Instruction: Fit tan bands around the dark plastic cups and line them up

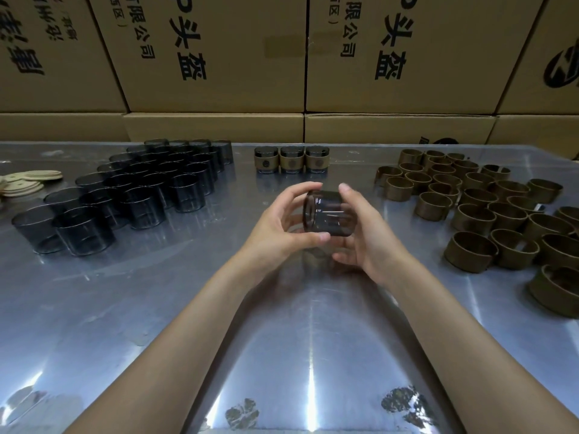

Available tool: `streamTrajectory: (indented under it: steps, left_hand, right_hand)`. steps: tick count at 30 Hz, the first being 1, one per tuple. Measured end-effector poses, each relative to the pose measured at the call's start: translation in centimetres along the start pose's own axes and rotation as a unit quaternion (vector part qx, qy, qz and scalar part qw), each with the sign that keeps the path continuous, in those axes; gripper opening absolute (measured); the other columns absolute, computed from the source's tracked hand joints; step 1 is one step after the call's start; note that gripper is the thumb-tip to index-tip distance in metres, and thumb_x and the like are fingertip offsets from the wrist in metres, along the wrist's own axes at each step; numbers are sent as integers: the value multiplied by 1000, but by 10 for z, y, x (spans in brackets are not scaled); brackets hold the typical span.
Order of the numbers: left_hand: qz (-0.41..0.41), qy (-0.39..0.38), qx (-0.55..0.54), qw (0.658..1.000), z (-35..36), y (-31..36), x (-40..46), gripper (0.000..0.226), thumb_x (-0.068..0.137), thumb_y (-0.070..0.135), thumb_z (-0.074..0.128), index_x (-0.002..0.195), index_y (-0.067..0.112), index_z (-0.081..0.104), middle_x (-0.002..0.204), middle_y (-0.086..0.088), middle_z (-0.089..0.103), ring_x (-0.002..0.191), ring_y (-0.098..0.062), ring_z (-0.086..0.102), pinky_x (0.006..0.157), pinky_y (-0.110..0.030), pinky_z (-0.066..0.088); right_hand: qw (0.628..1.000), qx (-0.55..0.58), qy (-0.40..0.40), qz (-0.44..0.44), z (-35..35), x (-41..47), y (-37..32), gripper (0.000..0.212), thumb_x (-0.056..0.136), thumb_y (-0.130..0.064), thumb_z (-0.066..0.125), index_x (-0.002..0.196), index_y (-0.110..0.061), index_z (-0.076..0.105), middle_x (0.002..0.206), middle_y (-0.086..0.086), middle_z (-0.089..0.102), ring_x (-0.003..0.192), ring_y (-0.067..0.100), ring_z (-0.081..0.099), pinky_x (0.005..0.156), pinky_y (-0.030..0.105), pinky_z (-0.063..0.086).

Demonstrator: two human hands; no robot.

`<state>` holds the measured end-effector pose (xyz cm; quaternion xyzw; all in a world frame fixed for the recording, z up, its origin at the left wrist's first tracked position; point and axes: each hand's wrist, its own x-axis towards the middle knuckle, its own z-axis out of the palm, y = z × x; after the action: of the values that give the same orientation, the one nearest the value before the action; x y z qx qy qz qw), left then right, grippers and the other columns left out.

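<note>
Counter: near half bare metal, open from the near edge up to both forearms.
Far left: block of dark cups, packed touching, no gaps between them to pass through.
Far left edge: flat tan discs, low.
Far centre: three banded cups in a row, side by side; bare strip between them and the held cup.
Right: loose tan bands spread from far to near right edge, narrow gaps only.
Open lanes run either side of the banded row.
Far limit: wall of cardboard boxes at the counter's back edge.
</note>
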<state>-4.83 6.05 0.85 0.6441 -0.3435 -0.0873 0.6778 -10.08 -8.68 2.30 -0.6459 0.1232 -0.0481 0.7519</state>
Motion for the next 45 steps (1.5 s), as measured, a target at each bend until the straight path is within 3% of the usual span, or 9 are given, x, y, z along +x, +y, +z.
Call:
streamTrajectory:
  steps: [5, 10, 14, 18, 23, 29, 36, 39, 45]
  left_hand:
    - [-90, 25, -39, 995, 1, -1, 2, 74, 70, 27, 79, 137, 30, 47, 137, 2, 54, 118, -15, 60, 92, -32, 52]
    - [-183, 76, -23, 980, 5, 5, 1, 71, 59, 64, 69, 115, 21, 67, 112, 5, 71, 95, -9, 68, 78, -20, 51]
    - [-157, 67, -52, 984, 8, 7, -1, 44, 75, 52, 66, 102, 18, 72, 97, 0, 74, 91, -10, 70, 74, -19, 52]
    - [-119, 81, -26, 989, 9, 6, -2, 31, 87, 27, 69, 114, 12, 69, 102, -9, 70, 85, -20, 65, 80, -39, 52]
    - [-66, 57, 126, 988, 6, -2, 0, 32, 87, 15, 70, 119, 16, 66, 106, 1, 70, 89, -6, 64, 77, -13, 48]
    - [-82, 34, 205, 975, 6, -11, 2, 41, 88, 21, 70, 127, 21, 60, 120, 2, 66, 112, -14, 61, 102, -35, 47]
    - [-82, 28, 178, 980, 6, -10, 2, 41, 88, 27, 70, 127, 21, 58, 122, 3, 64, 114, -12, 60, 103, -35, 47]
    - [-93, 37, 157, 983, 5, -8, 2, 50, 88, 43, 65, 132, 23, 53, 126, 7, 61, 120, -10, 55, 104, -28, 43]
    - [-89, 50, 145, 984, 3, -8, 1, 36, 95, 33, 57, 129, 26, 52, 127, 12, 57, 113, 1, 55, 92, -12, 43]
  right_hand:
    - [995, 90, 13, -45, -1, 3, 3, 29, 90, -34, 62, 115, -19, 58, 115, 6, 68, 85, 20, 72, 67, 31, 57]
    - [986, 125, 16, -113, 2, 9, 10, 40, 80, -5, 73, 105, -21, 46, 112, 11, 62, 87, 16, 70, 75, 24, 56]
    - [981, 8, 45, -188, 7, 12, 16, 52, 70, -9, 81, 100, -29, 44, 104, 1, 62, 85, 6, 65, 75, 21, 52]
    - [942, -171, 78, -276, 7, 13, 21, 57, 72, -13, 79, 116, -29, 46, 114, -10, 55, 107, 1, 55, 82, 7, 44]
    - [895, -324, 111, -284, 1, 14, 31, 59, 72, -21, 76, 121, -24, 43, 121, -4, 51, 101, 6, 52, 82, 16, 44]
    - [904, -356, 95, -218, -2, 15, 32, 61, 71, -26, 78, 110, -27, 32, 120, 2, 52, 104, 21, 57, 85, 40, 52]
    - [937, -311, 5, -157, -13, 19, 25, 75, 76, -14, 73, 136, -19, 29, 132, -1, 37, 125, 16, 38, 100, 28, 38]
    - [963, -189, 100, -167, -25, 24, 19, 56, 80, -7, 60, 132, -18, 45, 134, -1, 40, 126, 13, 38, 95, 22, 30]
    - [861, -321, 341, -197, -43, 34, 26, 28, 91, -7, 54, 117, -17, 57, 141, 2, 33, 101, 15, 53, 74, 20, 37]
